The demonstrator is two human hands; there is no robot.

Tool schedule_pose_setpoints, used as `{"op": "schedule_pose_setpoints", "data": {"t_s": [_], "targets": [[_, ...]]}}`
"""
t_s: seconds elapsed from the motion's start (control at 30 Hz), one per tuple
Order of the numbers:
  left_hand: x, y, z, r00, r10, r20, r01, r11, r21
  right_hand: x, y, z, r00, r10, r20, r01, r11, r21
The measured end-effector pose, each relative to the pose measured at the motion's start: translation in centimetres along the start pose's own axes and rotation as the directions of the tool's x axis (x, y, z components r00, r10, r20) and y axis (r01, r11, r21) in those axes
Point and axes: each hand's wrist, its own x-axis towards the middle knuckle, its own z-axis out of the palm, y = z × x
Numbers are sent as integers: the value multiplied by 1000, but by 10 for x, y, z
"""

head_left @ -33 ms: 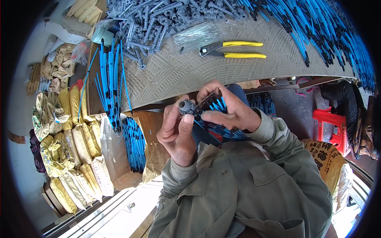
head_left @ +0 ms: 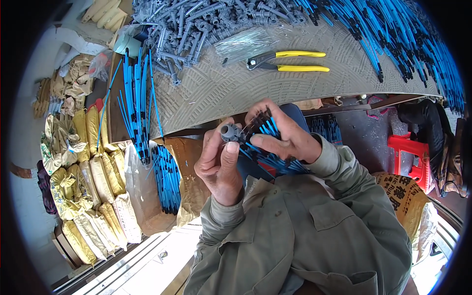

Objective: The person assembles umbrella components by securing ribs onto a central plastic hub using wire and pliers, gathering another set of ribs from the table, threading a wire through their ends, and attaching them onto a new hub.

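Note:
My left hand (head_left: 221,172) pinches a grey plastic fitting (head_left: 229,132) between thumb and fingers, its round open end facing up. Close beside it, my right hand (head_left: 290,135) is closed round a bundle of thin blue rods with black sections (head_left: 280,164). The black ends of the bundle lie against the fitting; whether they are joined to it, I cannot tell. Both hands are just in front of the table's near edge, over my lap. Beyond them on the table lie end-cutting pliers with yellow handles (head_left: 297,69) and a flat bunch of thin, shiny wire pieces (head_left: 246,45).
A heap of grey fittings (head_left: 189,29) covers the table's back left. Blue rods (head_left: 388,39) pile up at the far right, and more (head_left: 135,93) hang over the left edge. Packed yellow bags (head_left: 101,177) stand at left. A red stool (head_left: 415,162) is at right.
The rod bundle in my right hand has tilted very slightly beside the fitting. Everything else looks the same.

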Motion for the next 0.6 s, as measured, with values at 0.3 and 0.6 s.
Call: {"op": "schedule_pose_setpoints", "data": {"t_s": [0.3, 0.6], "targets": [[-4, 4, -11, 985, -162, 59, 171, 961, -218, -5, -11, -5, 987, 36, 158, 12, 956, -294], [-4, 7, -21, 945, -147, 293, 238, 921, -308, -7, 1, -3, 976, 33, 215, -90, 961, 263]]}}
